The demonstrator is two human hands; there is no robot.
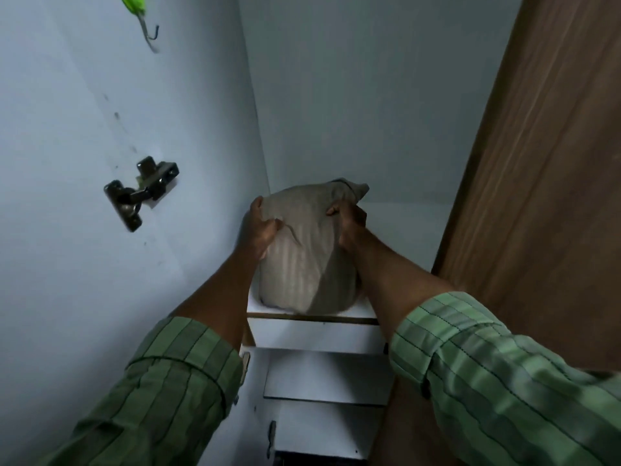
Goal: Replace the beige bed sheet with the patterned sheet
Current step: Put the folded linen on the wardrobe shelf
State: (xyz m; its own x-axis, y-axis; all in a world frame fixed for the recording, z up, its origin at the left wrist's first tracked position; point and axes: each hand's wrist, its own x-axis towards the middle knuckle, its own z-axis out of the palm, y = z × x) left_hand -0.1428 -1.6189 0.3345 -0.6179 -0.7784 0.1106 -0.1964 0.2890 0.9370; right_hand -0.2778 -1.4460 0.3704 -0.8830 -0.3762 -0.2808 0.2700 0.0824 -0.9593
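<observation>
Two hands hold a bundled beige sheet (302,257) at frame centre, on a white shelf (396,227) inside a wardrobe. Left hand (257,230) grips the bundle's left side, fingers curled into the cloth, thumb up along the top edge. Right hand (349,227) grips the right side, fingers wrapped around and mostly hidden behind the fabric. Sheet looks grey-beige with faint lengthwise stripes, rolled into a lumpy rounded bundle, a loose corner sticking up at its upper right. Its lower end sits at the shelf's front edge, possibly overhanging a bit, hard to tell in the dim light. Both forearms bare, green checked sleeves (487,371) rolled up at lower left and lower right of frame. Below the shelf, more white shelves (322,378) step down at bottom centre. White inner door panel fills the left of frame, with a metal hinge (141,193) at mid left and a green hook (139,15) at upper left. Brown wood-grain panel (544,163) runs down the right side.
</observation>
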